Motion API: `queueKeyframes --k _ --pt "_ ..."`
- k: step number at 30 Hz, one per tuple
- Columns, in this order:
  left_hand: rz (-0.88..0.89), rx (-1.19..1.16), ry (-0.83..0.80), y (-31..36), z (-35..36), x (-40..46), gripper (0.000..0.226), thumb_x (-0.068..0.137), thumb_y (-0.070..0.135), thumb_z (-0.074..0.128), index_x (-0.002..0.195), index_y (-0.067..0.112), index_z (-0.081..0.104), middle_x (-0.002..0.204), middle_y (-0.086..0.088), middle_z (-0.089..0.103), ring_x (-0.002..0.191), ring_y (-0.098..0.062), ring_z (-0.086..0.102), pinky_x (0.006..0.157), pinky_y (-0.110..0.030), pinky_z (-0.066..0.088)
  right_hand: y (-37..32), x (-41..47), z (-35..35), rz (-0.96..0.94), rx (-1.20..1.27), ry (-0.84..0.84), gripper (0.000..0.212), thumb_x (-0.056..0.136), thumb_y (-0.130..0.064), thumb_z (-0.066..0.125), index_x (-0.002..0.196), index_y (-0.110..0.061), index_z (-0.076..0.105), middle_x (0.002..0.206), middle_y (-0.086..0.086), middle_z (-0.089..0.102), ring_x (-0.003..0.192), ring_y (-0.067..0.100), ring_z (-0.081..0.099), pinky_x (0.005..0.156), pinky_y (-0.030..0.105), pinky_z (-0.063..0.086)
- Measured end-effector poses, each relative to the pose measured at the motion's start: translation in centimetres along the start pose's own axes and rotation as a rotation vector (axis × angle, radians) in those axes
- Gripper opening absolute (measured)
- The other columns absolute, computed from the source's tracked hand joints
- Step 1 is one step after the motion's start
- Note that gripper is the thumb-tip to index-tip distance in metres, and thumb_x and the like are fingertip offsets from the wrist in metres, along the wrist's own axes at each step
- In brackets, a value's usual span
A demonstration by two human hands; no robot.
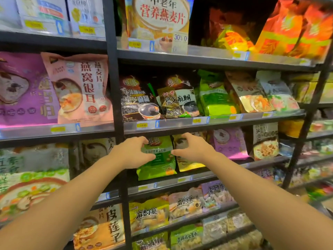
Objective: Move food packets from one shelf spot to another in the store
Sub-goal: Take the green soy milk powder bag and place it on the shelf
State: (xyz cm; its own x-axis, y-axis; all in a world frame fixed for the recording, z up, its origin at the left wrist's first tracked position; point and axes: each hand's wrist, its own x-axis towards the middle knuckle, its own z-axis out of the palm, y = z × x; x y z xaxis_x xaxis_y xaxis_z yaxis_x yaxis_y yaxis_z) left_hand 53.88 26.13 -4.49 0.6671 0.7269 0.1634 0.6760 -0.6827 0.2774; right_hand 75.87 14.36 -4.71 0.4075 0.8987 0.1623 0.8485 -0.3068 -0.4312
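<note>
A green food packet [158, 165] stands upright on the third shelf [198, 175] of the right-hand bay, just right of the black upright post. My left hand [133, 152] curls around the packet's upper left edge, thumb in front. My right hand [192, 149] curls around its upper right edge, thumb pointing left across the front. Both arms reach forward from the bottom of the view. A yellow-bottomed packet [191, 164] sits right behind my right hand, partly hidden.
The shelf above holds dark sesame packets [176, 98] and green packets [214, 98]. A purple packet [230, 143] stands right of the hands. Pink and purple bags [77, 87] fill the left bay. The black post [115, 87] divides the bays. Lower shelves carry snack bags [149, 213].
</note>
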Motion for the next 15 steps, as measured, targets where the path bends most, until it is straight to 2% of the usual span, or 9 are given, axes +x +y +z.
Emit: queueKeyframes --k 7,12,14,15 --pt "-0.07 -0.031 -0.095 -2.4 6.3 6.7 0.086 0.082 0.07 0.063 0.154 0.026 0.042 0.153 0.003 0.052 0.135 -0.022 0.054 0.108 -0.049 0.048 3.3 6.7 4.6 0.032 -0.059 -0.134 0.095 0.086 -0.067 0.07 0.16 -0.019 0.034 0.157 0.005 0.049 0.136 0.029 0.054 0.105 0.043 0.05" --pt "-0.176 -0.062 -0.112 -4.4 9.5 11.6 0.088 0.084 0.07 0.062 0.154 0.021 0.041 0.154 -0.001 0.05 0.136 -0.024 0.053 0.108 -0.045 0.049 5.3 12.3 7.2 0.05 -0.037 -0.158 0.093 0.086 -0.067 0.07 0.158 -0.017 0.038 0.154 0.007 0.052 0.133 0.029 0.056 0.104 0.045 0.051" --pt "-0.246 -0.06 -0.125 -5.2 10.8 13.3 0.088 0.085 0.073 0.06 0.15 0.016 0.045 0.143 -0.003 0.058 0.126 -0.025 0.059 0.1 -0.041 0.053 6.1 14.5 8.4 0.079 -0.046 -0.177 0.094 0.085 -0.069 0.07 0.155 -0.014 0.04 0.149 0.008 0.055 0.13 0.03 0.057 0.097 0.042 0.052" --pt "-0.278 -0.053 -0.143 -5.6 11.6 14.1 0.086 0.085 0.074 0.059 0.145 0.014 0.049 0.131 -0.003 0.063 0.118 -0.025 0.062 0.094 -0.039 0.054 6.4 15.6 8.9 0.095 -0.056 -0.194 0.091 0.085 -0.07 0.069 0.15 -0.011 0.045 0.14 0.008 0.06 0.124 0.03 0.06 0.088 0.04 0.052"
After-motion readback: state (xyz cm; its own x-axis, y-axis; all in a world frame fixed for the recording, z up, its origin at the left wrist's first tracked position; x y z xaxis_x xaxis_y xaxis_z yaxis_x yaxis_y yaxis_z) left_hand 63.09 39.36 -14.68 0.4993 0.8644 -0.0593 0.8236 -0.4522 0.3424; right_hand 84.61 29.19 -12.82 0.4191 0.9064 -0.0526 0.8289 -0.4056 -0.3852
